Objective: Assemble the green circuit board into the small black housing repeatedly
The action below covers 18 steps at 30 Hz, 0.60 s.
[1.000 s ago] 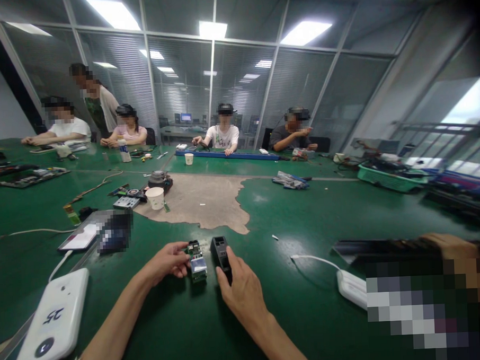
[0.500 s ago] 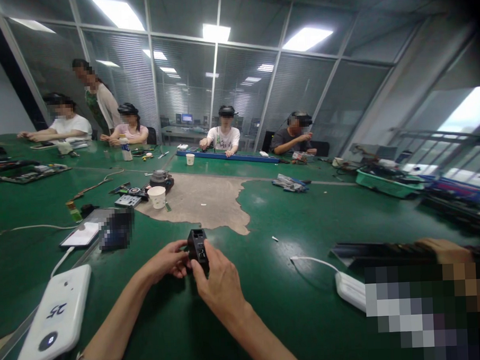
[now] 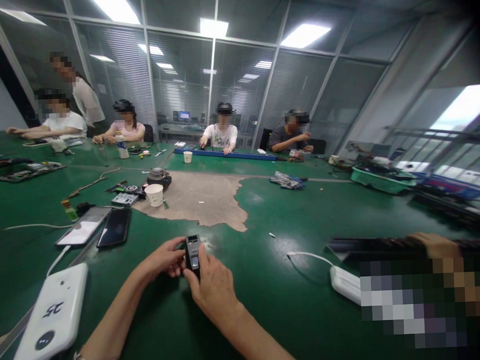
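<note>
Both of my hands meet just above the green table (image 3: 292, 284), low in the middle of the view. Between them is a small black housing (image 3: 193, 252) with a little circuit board inside it; a silvery part shows through its open top. My left hand (image 3: 163, 262) pinches the housing from the left side. My right hand (image 3: 211, 284) wraps its fingers round it from the right and below. The lower part of the housing is hidden behind my right hand's fingers.
A white power bank (image 3: 47, 319) lies near left, two phones (image 3: 114, 227) beyond it. A white charger with cable (image 3: 345, 284) sits right, beside another person's hand (image 3: 433, 244). A paper cup (image 3: 156, 195) and parts stand mid-table. Several people sit at the far side.
A second ago the circuit board and the black housing were apart, one in each hand. They have come together, the board now sits inside the housing, held by both hands.
</note>
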### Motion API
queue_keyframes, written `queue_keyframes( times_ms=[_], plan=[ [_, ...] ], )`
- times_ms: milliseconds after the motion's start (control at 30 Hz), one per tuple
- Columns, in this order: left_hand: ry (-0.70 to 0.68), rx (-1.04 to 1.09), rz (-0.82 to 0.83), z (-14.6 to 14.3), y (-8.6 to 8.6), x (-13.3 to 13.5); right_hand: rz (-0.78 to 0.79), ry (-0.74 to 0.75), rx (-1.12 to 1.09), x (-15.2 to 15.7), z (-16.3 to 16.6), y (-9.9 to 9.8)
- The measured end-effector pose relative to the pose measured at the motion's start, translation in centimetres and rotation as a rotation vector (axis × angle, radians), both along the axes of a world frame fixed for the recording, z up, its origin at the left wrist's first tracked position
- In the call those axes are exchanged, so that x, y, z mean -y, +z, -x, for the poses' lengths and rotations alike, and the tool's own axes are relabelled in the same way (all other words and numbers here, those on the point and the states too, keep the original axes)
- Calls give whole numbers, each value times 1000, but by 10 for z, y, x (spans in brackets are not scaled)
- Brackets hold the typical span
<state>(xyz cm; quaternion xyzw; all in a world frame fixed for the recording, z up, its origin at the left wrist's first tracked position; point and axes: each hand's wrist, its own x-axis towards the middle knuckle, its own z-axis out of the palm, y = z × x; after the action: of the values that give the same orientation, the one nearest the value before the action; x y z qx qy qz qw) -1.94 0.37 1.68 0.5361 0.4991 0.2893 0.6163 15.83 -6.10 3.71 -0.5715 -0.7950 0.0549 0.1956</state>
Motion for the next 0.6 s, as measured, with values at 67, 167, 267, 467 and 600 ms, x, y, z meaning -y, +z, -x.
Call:
queue_keyframes(
  times_ms=[67, 167, 267, 467, 600],
  plan=[
    [7, 22, 5, 0, -2, -1, -20, 17, -42, 1, -2, 2],
    [-2, 61, 15, 1, -6, -2, -43, 41, -80, 0, -3, 4],
    [-21, 67, 21, 0, -7, -2, -13, 30, -62, -2, -2, 4],
    [-24, 67, 13, -2, -5, -3, -70, 11, -138, -6, -3, 10],
    [-24, 72, 16, -4, -2, -1, -155, 11, -235, -11, -22, 23]
  ],
)
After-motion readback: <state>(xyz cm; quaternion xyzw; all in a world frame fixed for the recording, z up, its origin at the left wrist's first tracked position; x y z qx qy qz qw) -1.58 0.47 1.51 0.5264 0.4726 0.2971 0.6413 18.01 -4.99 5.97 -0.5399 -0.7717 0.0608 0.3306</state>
